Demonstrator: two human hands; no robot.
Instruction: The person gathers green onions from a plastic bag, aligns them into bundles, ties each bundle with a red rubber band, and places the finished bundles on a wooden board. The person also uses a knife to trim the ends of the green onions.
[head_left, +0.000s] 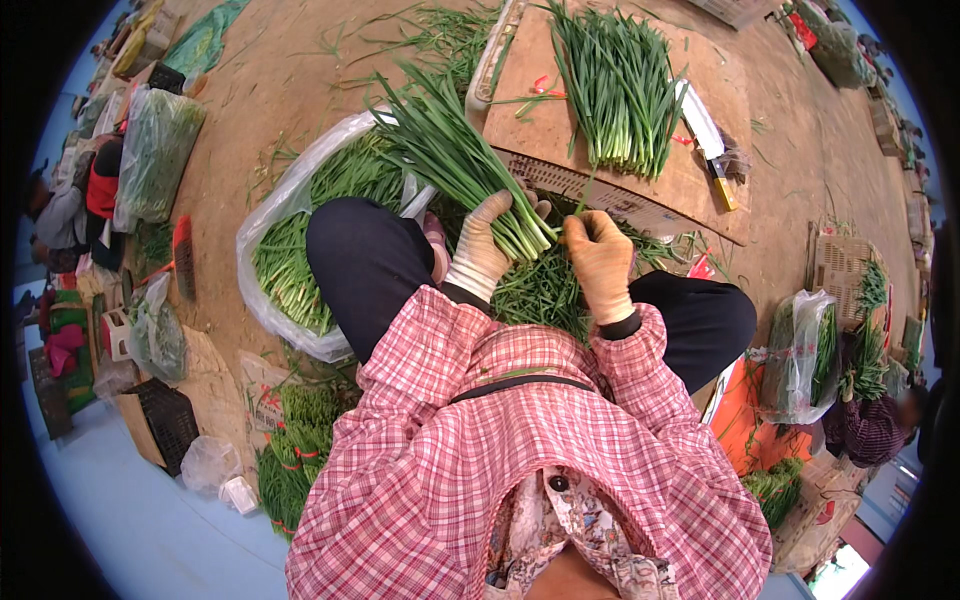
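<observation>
My gloved left hand (484, 244) holds a thick bunch of garlic chives (461, 161), pale stem ends toward me and leaf tips pointing up and left. Just right of those ends, my gloved right hand (600, 259) pinches a single green chive blade (586, 193). Ahead, a wider pile of chives (622, 94) lies on a wooden board (525, 127) set over a plastic crate (600, 199). To the pile's right rests a cleaver-like knife (703, 127) with a black and yellow handle. Loose trimmed leaves (540, 296) cover my lap area.
An open plastic bag of chives (330, 232) stands by my left knee. Tied bundles (296, 442) lie behind at left. A red-bristled broom (184, 255) and a bagged bundle (161, 154) are farther left. At right are a wrapped bundle (799, 356) and another person (866, 431).
</observation>
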